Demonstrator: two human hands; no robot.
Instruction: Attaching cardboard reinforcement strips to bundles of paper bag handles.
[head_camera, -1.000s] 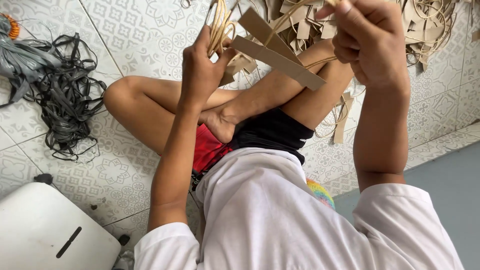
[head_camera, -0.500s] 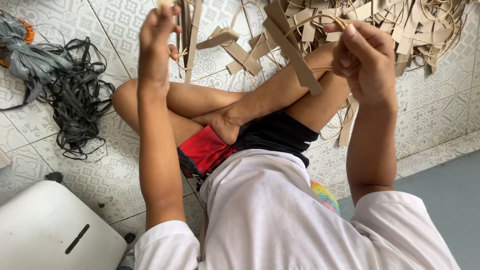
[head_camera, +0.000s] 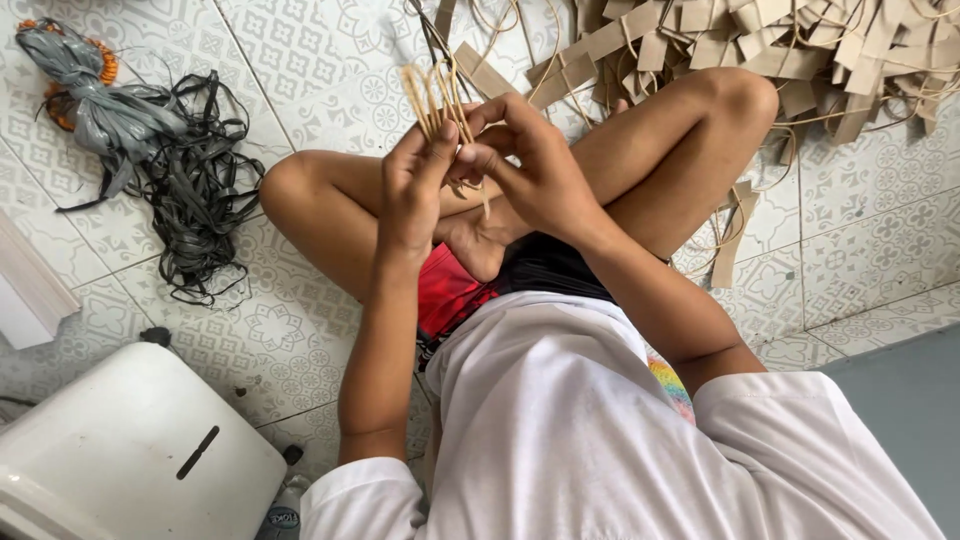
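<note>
1. The left hand (head_camera: 415, 190) and right hand (head_camera: 530, 170) both pinch a small bundle of thin pale-yellow cane strips (head_camera: 435, 95) above the crossed legs.
2. Judging by the large heap of flat tan strips (head_camera: 760, 50) beyond, most material looks unworked.

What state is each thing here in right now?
Thin tan strips: bunched upright, gripped by both hands.
Left hand: closed around the strips.
Right hand: fingers pinching the strips.
Flat tan pieces: heaped loosely on the floor.
Grey straps: tangled on tiles.
</note>
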